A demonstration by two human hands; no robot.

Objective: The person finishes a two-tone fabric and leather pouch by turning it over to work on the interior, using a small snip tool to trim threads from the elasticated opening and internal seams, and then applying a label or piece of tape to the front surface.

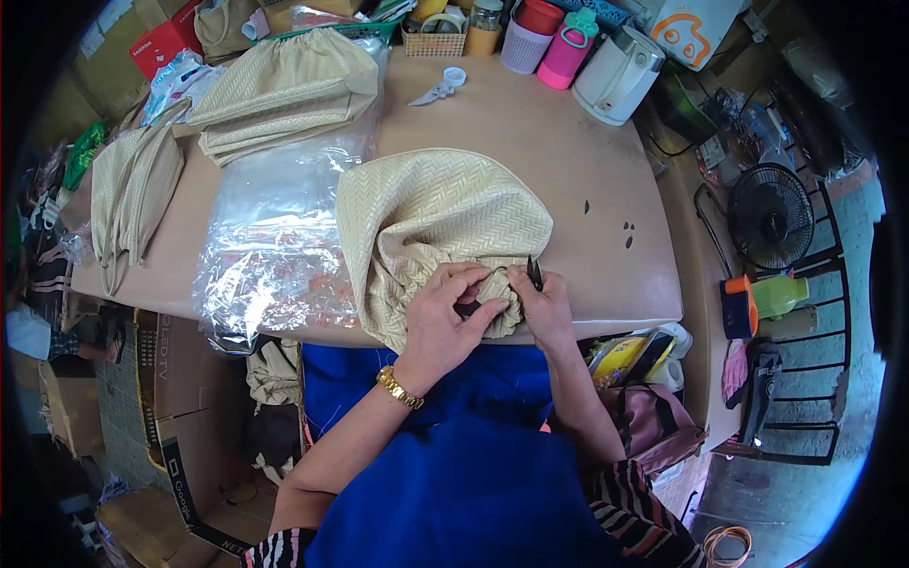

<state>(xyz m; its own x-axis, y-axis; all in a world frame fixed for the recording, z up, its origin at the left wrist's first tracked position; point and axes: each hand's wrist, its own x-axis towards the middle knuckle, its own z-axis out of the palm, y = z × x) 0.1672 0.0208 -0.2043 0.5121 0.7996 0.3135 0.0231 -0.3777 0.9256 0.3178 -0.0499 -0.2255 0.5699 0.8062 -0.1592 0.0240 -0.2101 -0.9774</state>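
Gripping, head view: my right hand [551, 308] is closed on a black tool [535, 275], its point standing up past the fingers; the thumb tip meets the gathered edge of the bag.
Left hand: my left hand [443, 317] lies over the near side of the gathers, thumb and forefinger spread apart with cloth between them; whether the covered fingers grip, I cannot tell.
Bag: the beige bag [454, 204], woven in a zigzag pattern, lies at the near edge of the table [625, 284], before my body, its puckered part toward me and its full part away.
Watch: a gold watch [400, 388] circles my left wrist.
Apron: blue cloth [454, 502] covers my front, below both forearms; striped sleeves [636, 502] show at the sides.
Sleeves of plastic: clear film [275, 222] lies left of the bag, glossy, reaching the table's near edge.
Other bags: a second bag [294, 90] of like weave rests on the far end of the film; a third bag [137, 189] lies at the table's left side.
Far edge: a lilac basket [524, 49], a pink bottle [568, 52] and a white kettle [617, 78] stand in a row; a small grey tool [433, 95] lies nearer, to their left.
Dark bits: small flecks [629, 241] lie scattered right of the bag.
Fan: a black fan [772, 216] stands beyond the table's right side.
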